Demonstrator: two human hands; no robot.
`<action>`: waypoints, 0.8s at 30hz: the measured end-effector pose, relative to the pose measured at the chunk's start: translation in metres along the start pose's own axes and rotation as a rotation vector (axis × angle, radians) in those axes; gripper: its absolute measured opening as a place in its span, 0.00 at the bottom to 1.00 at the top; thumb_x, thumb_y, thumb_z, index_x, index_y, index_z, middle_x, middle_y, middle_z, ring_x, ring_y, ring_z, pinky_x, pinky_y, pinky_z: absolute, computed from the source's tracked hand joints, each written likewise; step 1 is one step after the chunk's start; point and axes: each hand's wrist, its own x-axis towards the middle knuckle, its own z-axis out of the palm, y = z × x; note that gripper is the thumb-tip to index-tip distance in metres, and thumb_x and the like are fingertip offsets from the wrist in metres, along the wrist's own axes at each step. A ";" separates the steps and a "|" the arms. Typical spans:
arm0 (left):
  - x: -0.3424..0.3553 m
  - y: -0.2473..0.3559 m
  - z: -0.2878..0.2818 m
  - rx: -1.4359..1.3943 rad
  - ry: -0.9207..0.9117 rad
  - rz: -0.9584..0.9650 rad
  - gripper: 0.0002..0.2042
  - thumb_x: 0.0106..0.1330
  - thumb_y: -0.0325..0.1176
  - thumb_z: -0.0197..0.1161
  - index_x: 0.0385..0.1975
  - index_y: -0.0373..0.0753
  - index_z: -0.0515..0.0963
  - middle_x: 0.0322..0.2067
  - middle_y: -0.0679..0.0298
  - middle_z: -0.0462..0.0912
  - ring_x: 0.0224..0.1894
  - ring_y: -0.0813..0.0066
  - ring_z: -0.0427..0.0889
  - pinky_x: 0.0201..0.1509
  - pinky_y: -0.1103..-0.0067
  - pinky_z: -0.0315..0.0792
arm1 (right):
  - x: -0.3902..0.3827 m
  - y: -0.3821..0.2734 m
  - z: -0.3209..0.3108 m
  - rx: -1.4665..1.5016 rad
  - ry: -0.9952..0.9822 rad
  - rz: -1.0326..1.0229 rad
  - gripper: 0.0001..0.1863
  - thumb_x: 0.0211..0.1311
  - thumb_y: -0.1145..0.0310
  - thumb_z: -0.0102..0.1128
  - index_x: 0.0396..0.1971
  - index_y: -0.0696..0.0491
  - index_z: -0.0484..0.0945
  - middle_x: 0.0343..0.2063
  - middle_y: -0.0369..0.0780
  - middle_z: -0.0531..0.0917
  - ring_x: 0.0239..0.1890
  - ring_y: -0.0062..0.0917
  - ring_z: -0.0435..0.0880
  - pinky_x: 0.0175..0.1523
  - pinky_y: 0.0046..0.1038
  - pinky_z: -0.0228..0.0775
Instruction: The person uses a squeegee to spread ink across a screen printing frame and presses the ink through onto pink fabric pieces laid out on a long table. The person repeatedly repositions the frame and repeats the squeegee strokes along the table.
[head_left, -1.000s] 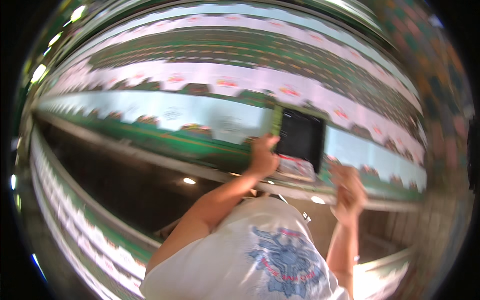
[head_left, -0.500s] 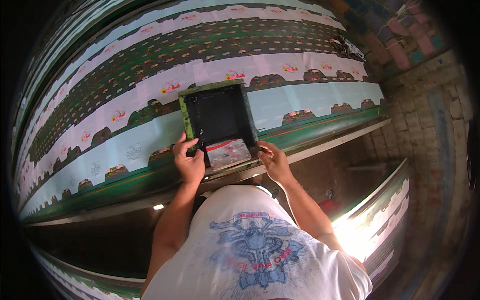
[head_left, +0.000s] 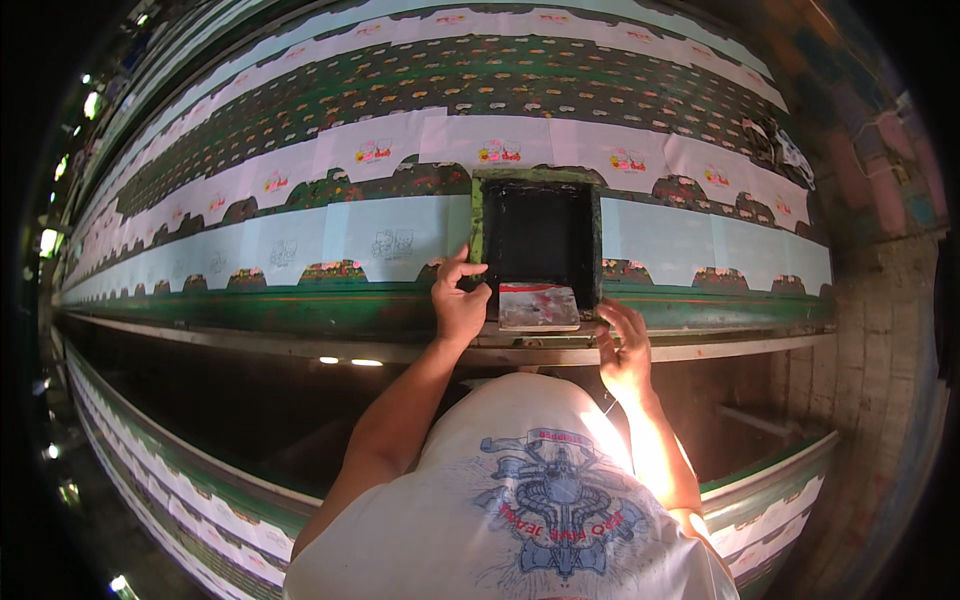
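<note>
Though dim inside, a part-green rectangular frame (head_left: 538, 228), apparently black within.

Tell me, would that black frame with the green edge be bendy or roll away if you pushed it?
The frame would probably stay stiff, since its sides look straight and thick. It likely wouldn't roll, because it's flat with square corners. The grey-and-red block at its near end shows no fastening, so it might slide if the frame tilted.

One left hand (head_left: 462, 305), one right hand (head_left: 627, 352); one green-edged screen-printing frame (head_left: 477, 215); one paint-stained block (head_left: 540, 308) at its near end; two near light-blue sheets (head_left: 655, 237) at right; at least two line drawings (head_left: 392, 243) at left.
</note>
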 end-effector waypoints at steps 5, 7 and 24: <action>-0.003 -0.013 0.002 -0.084 0.019 -0.099 0.13 0.57 0.15 0.71 0.42 0.36 0.90 0.72 0.43 0.84 0.75 0.51 0.82 0.81 0.64 0.70 | 0.023 -0.024 0.000 -0.127 -0.207 -0.346 0.25 0.59 0.73 0.81 0.58 0.55 0.88 0.63 0.47 0.86 0.68 0.47 0.83 0.70 0.50 0.77; -0.002 -0.019 0.001 -0.108 0.008 -0.116 0.13 0.57 0.15 0.71 0.42 0.36 0.90 0.72 0.43 0.84 0.75 0.51 0.82 0.81 0.64 0.70 | 0.032 -0.029 0.008 -0.147 -0.274 -0.399 0.28 0.58 0.73 0.81 0.60 0.53 0.87 0.66 0.47 0.85 0.70 0.48 0.82 0.71 0.51 0.77; 0.016 0.023 -0.016 0.427 -0.210 0.141 0.25 0.66 0.27 0.76 0.64 0.35 0.86 0.65 0.44 0.84 0.68 0.39 0.80 0.75 0.51 0.74 | 0.136 -0.036 0.020 -0.285 -0.645 -0.406 0.20 0.63 0.81 0.67 0.55 0.55 0.88 0.49 0.46 0.91 0.53 0.47 0.89 0.59 0.46 0.83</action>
